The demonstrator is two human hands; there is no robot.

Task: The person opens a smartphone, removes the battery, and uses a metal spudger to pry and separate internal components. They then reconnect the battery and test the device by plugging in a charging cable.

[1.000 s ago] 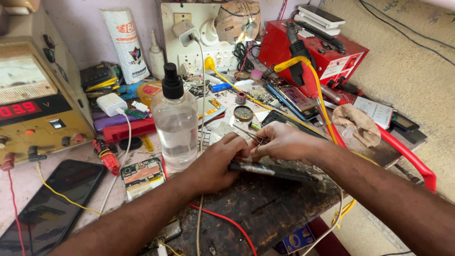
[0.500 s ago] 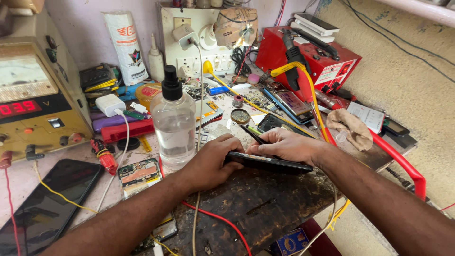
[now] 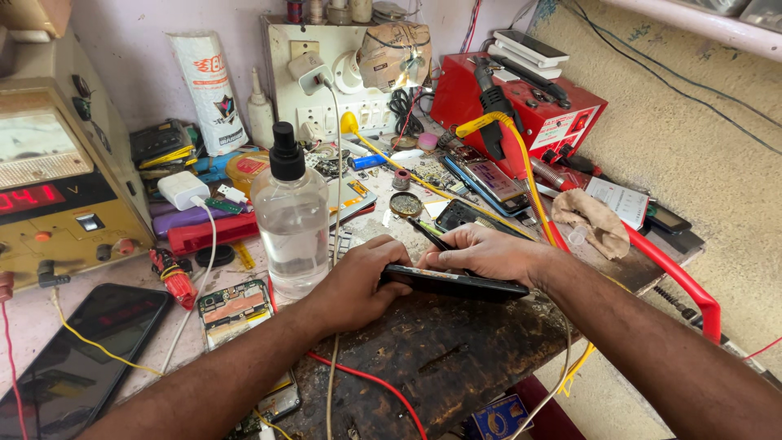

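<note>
Down on the scuffed, dark-stained worktop (image 3: 456, 358), both hands close on a slim black phone (image 3: 456, 283) that lies flat near the middle of the bench, its long glossy edge facing the camera. The left hand (image 3: 358, 281) curls over the phone's left end, fingers bent and pressed against its top and edge. The right hand (image 3: 485, 253) grips the phone from behind, fingers bunched together along its upper rim, with a thin dark tool (image 3: 429, 235) slanting out from under the fingertips; whether the fingers pinch the tool cannot be told.

Just beside the left hand stands a clear plastic bottle (image 3: 291, 224), rounded at the shoulder, with a black pump cap and colourless liquid inside. Left of it lies a bare phone frame (image 3: 234, 308) showing coppery boards, and farther left a black glass phone (image 3: 73, 367) lies face up. A boxy beige power supply (image 3: 57, 187) with a red readout sits at the left edge. A red metal box (image 3: 521, 114) stands at the back right, with a crumpled tan cloth (image 3: 590, 220) near it. Thin red and yellow wires trail across the worktop.
</note>
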